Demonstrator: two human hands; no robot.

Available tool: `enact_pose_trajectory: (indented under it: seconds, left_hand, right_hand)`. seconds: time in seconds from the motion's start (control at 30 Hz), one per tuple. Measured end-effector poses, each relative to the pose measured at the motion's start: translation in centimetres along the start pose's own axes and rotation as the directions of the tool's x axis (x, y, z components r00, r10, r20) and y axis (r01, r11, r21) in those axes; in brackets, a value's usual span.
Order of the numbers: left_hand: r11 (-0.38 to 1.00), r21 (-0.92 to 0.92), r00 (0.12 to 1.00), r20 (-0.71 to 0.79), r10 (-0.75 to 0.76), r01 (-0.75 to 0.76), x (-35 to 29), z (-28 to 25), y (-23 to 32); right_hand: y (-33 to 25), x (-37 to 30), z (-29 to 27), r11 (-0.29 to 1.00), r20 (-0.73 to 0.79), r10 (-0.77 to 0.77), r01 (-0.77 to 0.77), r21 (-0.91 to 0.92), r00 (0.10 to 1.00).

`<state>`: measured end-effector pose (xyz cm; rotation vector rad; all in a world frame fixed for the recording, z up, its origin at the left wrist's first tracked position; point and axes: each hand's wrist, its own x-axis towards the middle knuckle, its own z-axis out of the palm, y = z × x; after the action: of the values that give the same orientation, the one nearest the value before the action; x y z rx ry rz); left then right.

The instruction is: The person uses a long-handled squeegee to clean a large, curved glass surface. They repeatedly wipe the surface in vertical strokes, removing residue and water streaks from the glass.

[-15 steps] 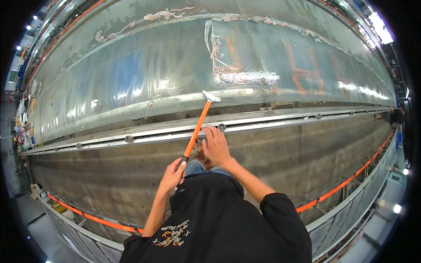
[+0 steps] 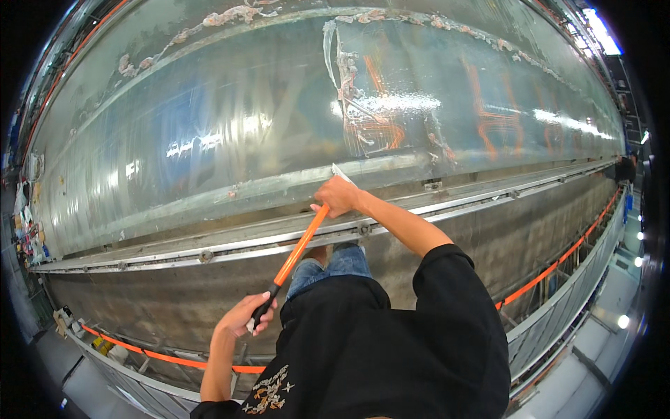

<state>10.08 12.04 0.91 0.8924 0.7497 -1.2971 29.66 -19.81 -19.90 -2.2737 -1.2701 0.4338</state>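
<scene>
I hold a long-handled scraper (image 2: 299,250) with an orange shaft, a black grip and a pale flat head. My left hand (image 2: 246,314) is closed round the black grip at its lower end, low and left of my waist. Up near the head, my right hand (image 2: 338,196) is wrapped round the shaft and hides part of the head. The head's pale tip lies at the near edge of a large glossy grey-green sheet (image 2: 279,133); whether it presses on the sheet I cannot tell. Crumpled whitish residue (image 2: 345,66) runs over the sheet in lines.
A metal rail (image 2: 230,249) with bolts crosses between me and the sheet. Under me lies a brown, stained walkway (image 2: 139,297). An orange bar (image 2: 558,258) and a grey railing (image 2: 572,318) curve behind. Several small items (image 2: 35,241) sit at the far left.
My right hand, open beside the shaft before, has moved up and closed round it near the head. My left hand has shifted down and left with the grip. The view has shifted slightly.
</scene>
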Motion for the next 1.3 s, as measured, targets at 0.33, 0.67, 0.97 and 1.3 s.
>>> enact_pose_trajectory:
  seconds: [0.33,0.67,0.97,1.3]
  left_hand:
    - [0.968,-0.213,0.985,-0.082,-0.152,0.131,-0.3,3.9,11.6]
    - [0.973,-0.190,0.975,-0.154,-0.161,0.131,3.5,5.6,33.1]
    - [0.966,-0.228,0.981,-0.179,0.078,-0.119,12.7,6.0,49.5]
    - [0.913,-0.408,0.980,-0.175,-0.096,0.017,1.9,7.8,20.2]
  right_hand:
    - [7.1,4.7,-2.8,0.985,-0.281,-0.092,0.128,0.115,0.955]
    - [23.0,15.3,-12.3,0.989,-0.333,-0.073,0.113,0.100,0.940]
    - [42.4,28.4,-24.2,0.984,-0.346,-0.143,0.095,-0.151,0.927]
    - [16.3,16.2,-6.7,0.948,-0.026,-0.101,0.104,0.301,0.995]
